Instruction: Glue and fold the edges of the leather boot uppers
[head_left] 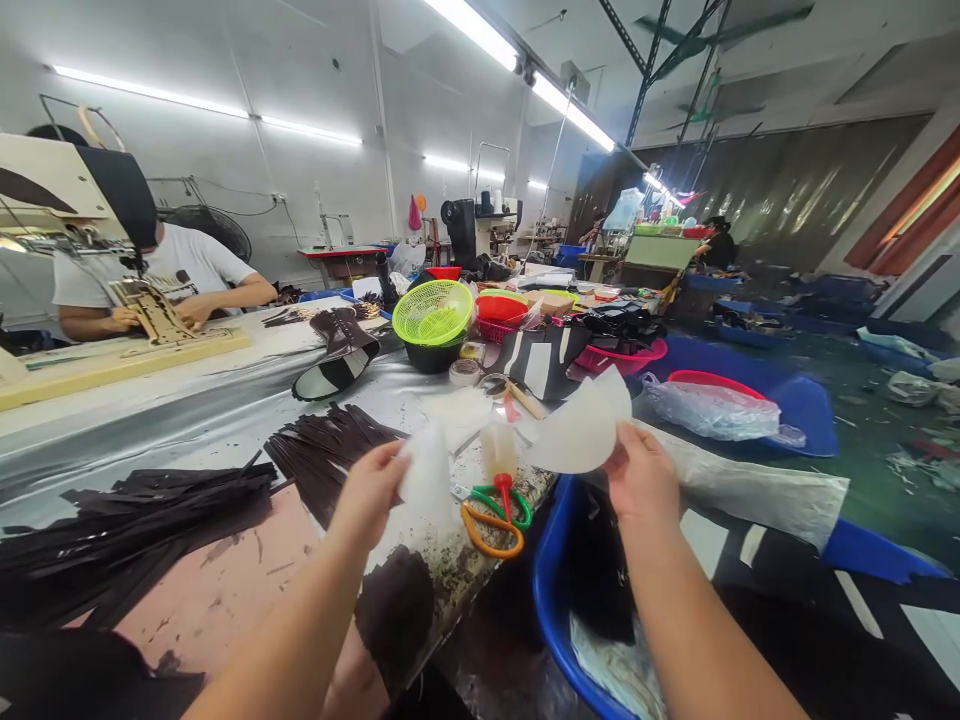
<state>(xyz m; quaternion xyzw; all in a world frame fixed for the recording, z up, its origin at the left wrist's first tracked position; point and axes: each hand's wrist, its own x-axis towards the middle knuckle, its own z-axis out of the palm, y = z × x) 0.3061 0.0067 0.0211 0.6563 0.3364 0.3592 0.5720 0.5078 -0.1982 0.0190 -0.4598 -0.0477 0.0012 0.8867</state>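
Note:
My left hand (371,490) pinches a thin white piece (429,470) that is blurred and looks slightly see-through. Between the thumb and fingers of my right hand (643,475) is a larger white piece with a curved edge (581,430). The two pieces are apart, both raised over the table edge. Scissors with one green and one orange handle (492,540) lie between my hands. A squeeze bottle with a red nozzle (498,452) rests against them. Dark strips (330,440) are bunched left of my left hand.
A blue tub (551,570) stands below my right arm, with dark pieces in it. Farther back are a lime basket (433,312), a black shoe upper (337,350) and a pink basket (619,358). At left, another person (195,270) works at a sewing machine (82,190).

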